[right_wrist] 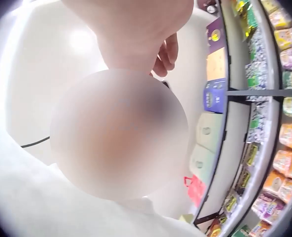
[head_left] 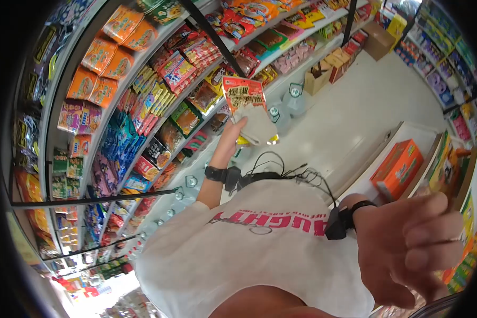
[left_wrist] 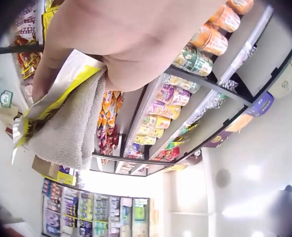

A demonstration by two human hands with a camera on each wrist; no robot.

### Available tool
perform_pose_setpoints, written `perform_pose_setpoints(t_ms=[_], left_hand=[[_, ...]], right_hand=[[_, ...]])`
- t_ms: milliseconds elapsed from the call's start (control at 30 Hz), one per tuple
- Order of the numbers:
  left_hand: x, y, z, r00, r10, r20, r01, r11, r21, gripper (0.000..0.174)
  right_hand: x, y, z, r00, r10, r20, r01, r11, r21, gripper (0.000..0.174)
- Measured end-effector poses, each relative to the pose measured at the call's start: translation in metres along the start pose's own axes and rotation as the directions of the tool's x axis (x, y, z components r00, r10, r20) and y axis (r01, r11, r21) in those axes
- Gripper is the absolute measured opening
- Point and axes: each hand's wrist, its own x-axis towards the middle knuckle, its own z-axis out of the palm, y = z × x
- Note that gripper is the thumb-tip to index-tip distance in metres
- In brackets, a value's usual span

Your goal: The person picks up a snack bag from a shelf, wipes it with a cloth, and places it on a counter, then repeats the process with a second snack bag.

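My left hand (head_left: 229,139) grips a red and white snack packet (head_left: 244,91) together with a light grey cloth (head_left: 257,125), out in front of the shelves. In the left wrist view the cloth (left_wrist: 69,133) hangs folded below the fingers, against the packet's silvery, yellow-striped edge (left_wrist: 72,81). Near the camera on the right side, my right hand (head_left: 408,249) is raised with its fingers loosely bent and nothing in it. Part of that hand (right_wrist: 141,29) shows at the top of the right wrist view.
Tall shelves of bagged snacks (head_left: 177,71) and orange instant-noodle packs (head_left: 98,55) curve along the left. Water jugs (head_left: 294,100) and cardboard boxes (head_left: 319,77) stand on the floor (head_left: 371,100) beside them. An orange carton (head_left: 397,167) sits at the right. Cables (head_left: 281,164) hang at the chest.
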Motion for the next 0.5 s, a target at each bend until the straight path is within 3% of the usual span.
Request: perform_pose_setpoints(t_ms=[100, 200, 300, 367, 433, 500], left_hand=[[-0.012, 0.017, 0.015, 0.999, -0.045, 0.023, 0.045, 0.999, 0.028, 0.043], [-0.011, 0.024, 0.019, 0.998, -0.007, 0.067, 0.002, 0.997, 0.076, 0.049], [-0.015, 0.026, 0.017, 0.999, -0.015, 0.048, 0.011, 0.997, 0.08, 0.049], [-0.012, 0.023, 0.011, 0.999, 0.036, 0.035, -0.039, 0.994, 0.1, 0.047], [-0.015, 0.026, 0.01, 0.998, 0.043, 0.039, -0.047, 0.993, 0.113, 0.046], [-0.012, 0.029, 0.007, 0.998, 0.053, 0.03, -0.056, 0.992, 0.112, 0.046]], right_hand=[[0.006, -0.007, 0.004, 0.999, -0.01, 0.034, 0.009, 0.999, 0.051, 0.025], [0.002, -0.043, -0.011, 0.944, 0.329, 0.012, -0.328, 0.944, -0.041, 0.037], [-0.004, -0.026, 0.002, 0.989, 0.148, -0.026, -0.147, 0.988, 0.042, 0.04], [-0.006, -0.025, 0.014, 0.992, 0.11, -0.06, -0.111, 0.994, -0.009, 0.04], [-0.008, -0.035, 0.009, 0.982, 0.179, 0.052, -0.181, 0.983, 0.042, 0.041], [-0.008, -0.038, 0.013, 0.985, 0.152, 0.087, -0.159, 0.984, 0.08, 0.041]])
